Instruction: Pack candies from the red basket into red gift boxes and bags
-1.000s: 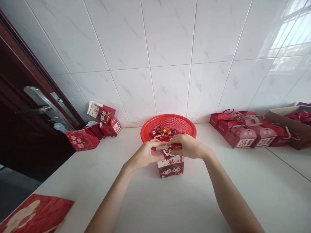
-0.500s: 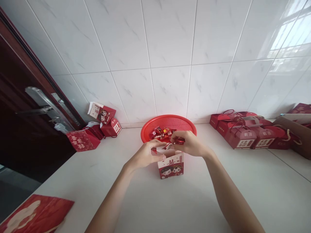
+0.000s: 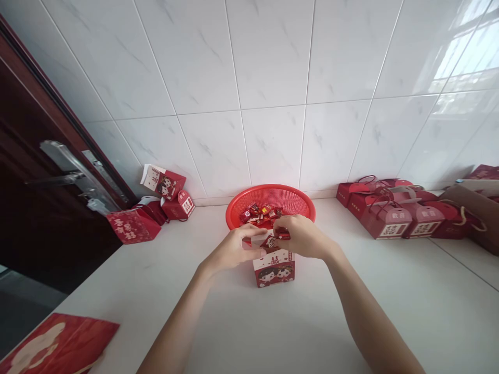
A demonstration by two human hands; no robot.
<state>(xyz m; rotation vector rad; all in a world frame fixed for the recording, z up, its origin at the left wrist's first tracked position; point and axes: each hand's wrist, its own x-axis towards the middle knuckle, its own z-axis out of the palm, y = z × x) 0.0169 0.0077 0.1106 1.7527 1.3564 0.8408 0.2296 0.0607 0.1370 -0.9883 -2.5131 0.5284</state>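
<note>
A small red-and-white candy box [image 3: 275,274] printed with two cartoon figures stands upright on the counter, its top open. My left hand [image 3: 238,247] grips the box's upper left side, fingers at the back edge and thumb near the front. Over the opening, my right hand [image 3: 303,237] is closed with its fingers pointing down and red wrappers showing among them; how many wrapped candies it holds is hidden. Behind the box, a red mesh basket [image 3: 233,209] holds several wrapped candies [image 3: 262,211]. The box's inside is mostly covered by my hands.
Several finished-looking red gift boxes [image 3: 393,218] with cord handles are grouped at the right, beside a brown carton [image 3: 473,208]. More red boxes [image 3: 177,205] are stacked at the left near a door [image 3: 35,171]. A red bag [image 3: 66,340] lies at the near left.
My right hand has lowered and shifted slightly left, bringing the red wrapped candies down into the box's opening. My left hand and the box have stayed in place.
</note>
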